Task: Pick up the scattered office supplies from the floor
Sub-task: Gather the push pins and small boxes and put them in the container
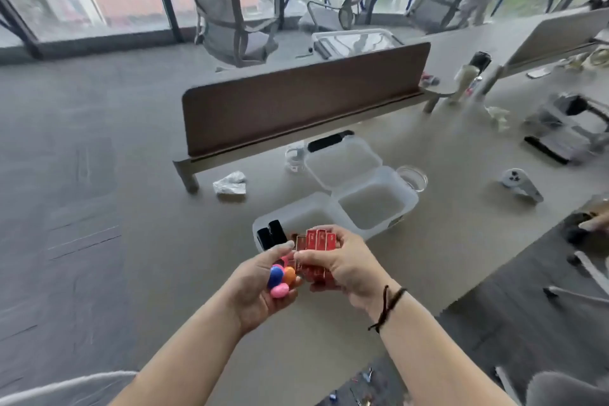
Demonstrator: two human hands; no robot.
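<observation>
My left hand [255, 287] cups a blue, an orange and a pink oval piece [278, 278] in its palm. My right hand [339, 260] grips a bunch of small red boxes [314, 242], held against the left fingertips. Both hands hover over the desk [164, 257], just in front of a clear plastic box [308, 211] that holds two black objects [272, 234] at its left end. A few small coloured supplies [364, 379] lie on the dark floor at the bottom, between my forearms.
A second clear container [372, 198] with its lid open stands behind the box. Crumpled paper [230, 183], a glass dish [412, 176], a brown divider [306, 94] and a white controller [522, 183] sit on the desk. Office chairs stand by the windows. Another person's fingers [594, 223] show at the right edge.
</observation>
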